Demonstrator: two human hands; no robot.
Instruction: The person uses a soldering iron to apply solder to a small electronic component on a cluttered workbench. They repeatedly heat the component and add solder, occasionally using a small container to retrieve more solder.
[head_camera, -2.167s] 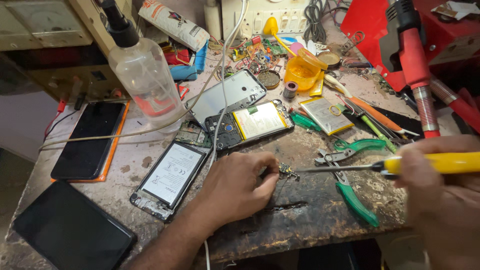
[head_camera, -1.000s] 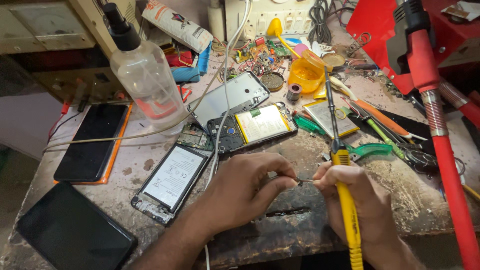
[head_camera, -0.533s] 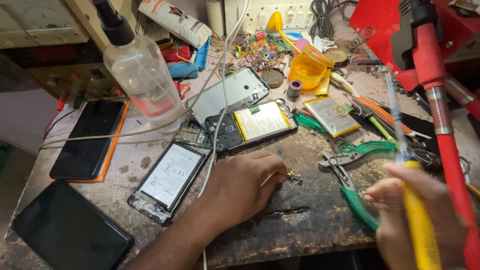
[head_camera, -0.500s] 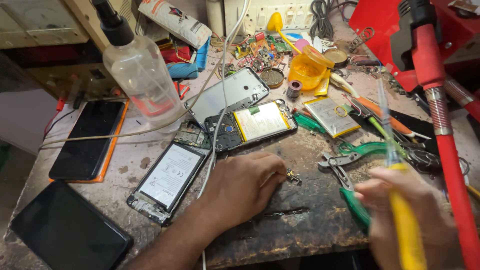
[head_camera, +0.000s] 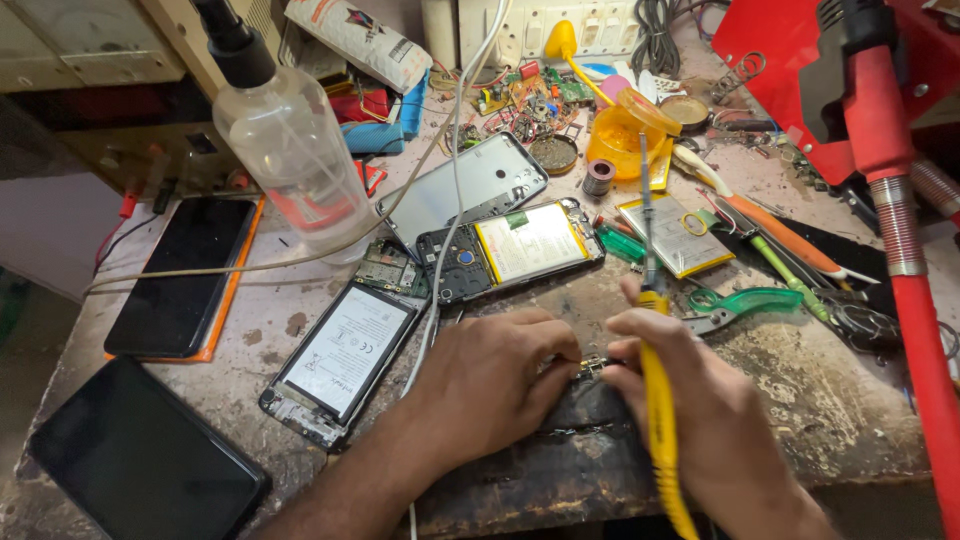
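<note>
Workbench (head_camera: 800, 420) crowded; bare patch only near front edge. Red stand (head_camera: 900, 200) walls right side. Spray bottle (head_camera: 285, 140) back left; opened phone (head_camera: 510, 250) just behind hands, green pliers (head_camera: 745, 302) close right. Left hand (head_camera: 490, 385) fingertips pinch small metal part (head_camera: 590, 365) on bench. Right hand (head_camera: 700, 410) curled around yellow screwdriver (head_camera: 655, 400), shaft pointing away, fingertips at part.

Both forearms were bare; no sleeves, gloves, rings or watch were visible on left hand (head_camera: 495, 375) or right hand (head_camera: 700, 400).

Both hands, left hand (head_camera: 495, 375) and right hand (head_camera: 700, 410) gripping a yellow screwdriver (head_camera: 655, 400), pinch a small part (head_camera: 590, 365).
</note>
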